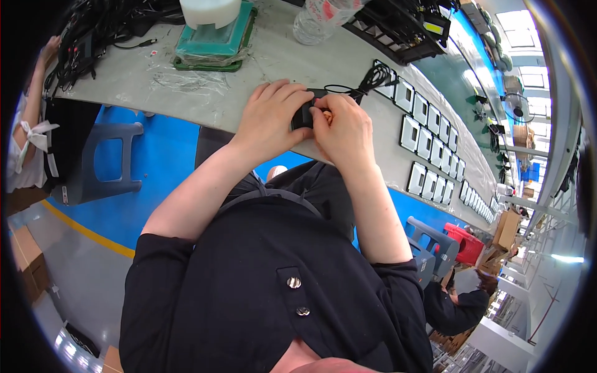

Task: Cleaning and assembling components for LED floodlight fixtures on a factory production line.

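Note:
At the near edge of the table, my left hand is closed around a black box-shaped device, thumb along its near side and fingers over its far side. My right hand presses against the device's right side with its fingers curled into a pinch. What lies between those fingertips is too small and too covered to make out. Just beyond my right hand lies a bundled black cable, one loop reaching toward the device. Whether the cable joins the device is hidden.
Rows of black-framed white pieces cover the table's right side. A green tray with a white roll, a clear plastic bottle and a pile of black cables lie farther back. Grey stools and other people are nearby.

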Tool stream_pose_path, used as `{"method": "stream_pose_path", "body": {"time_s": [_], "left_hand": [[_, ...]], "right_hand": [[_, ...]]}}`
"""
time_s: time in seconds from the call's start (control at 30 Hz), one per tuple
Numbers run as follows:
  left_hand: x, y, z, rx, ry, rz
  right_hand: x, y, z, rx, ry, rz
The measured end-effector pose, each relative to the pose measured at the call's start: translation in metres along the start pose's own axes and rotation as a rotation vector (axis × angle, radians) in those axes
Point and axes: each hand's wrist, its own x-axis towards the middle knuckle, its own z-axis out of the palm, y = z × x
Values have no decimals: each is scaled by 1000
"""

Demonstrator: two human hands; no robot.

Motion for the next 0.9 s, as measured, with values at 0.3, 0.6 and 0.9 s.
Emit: {"method": "stream_pose_path", "body": {"time_s": [0.3, 0.6, 0.9], "left_hand": [[6, -1, -10, 82, -88, -7], [-5, -13, -29, -136, -124, 27], [-14, -41, -144, -220, -28, -352]], "right_hand": [[-28, -1, -74, -4, -484, -7], [-8, 30, -89, 506, -294, 34], [42, -57, 19, 462, -180, -160]]}}
